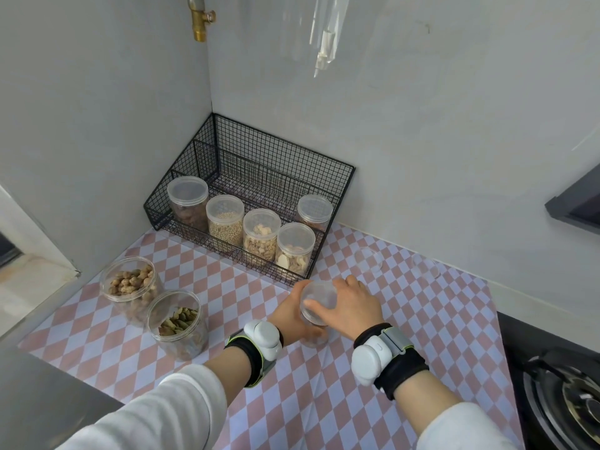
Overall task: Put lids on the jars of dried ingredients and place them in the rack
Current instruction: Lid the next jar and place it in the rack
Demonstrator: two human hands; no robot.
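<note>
A clear jar (313,332) stands on the checkered mat in front of me. My left hand (290,315) grips its side. My right hand (354,303) holds a clear lid (318,300) on top of it, fingers curled round the rim. Two open jars stand at the left: one with round brown nuts (131,287), one with green leaves (177,321). The black wire rack (246,177) in the corner holds several lidded jars (261,237). Two loose clear lids (368,259) (425,266) lie on the mat to the right of the rack.
A gas stove burner (565,397) sits at the lower right beside the mat. A steel surface (42,394) is at the lower left. Grey walls close the corner, with a brass valve (201,19) high up and a dark hood edge (574,206) at the right.
</note>
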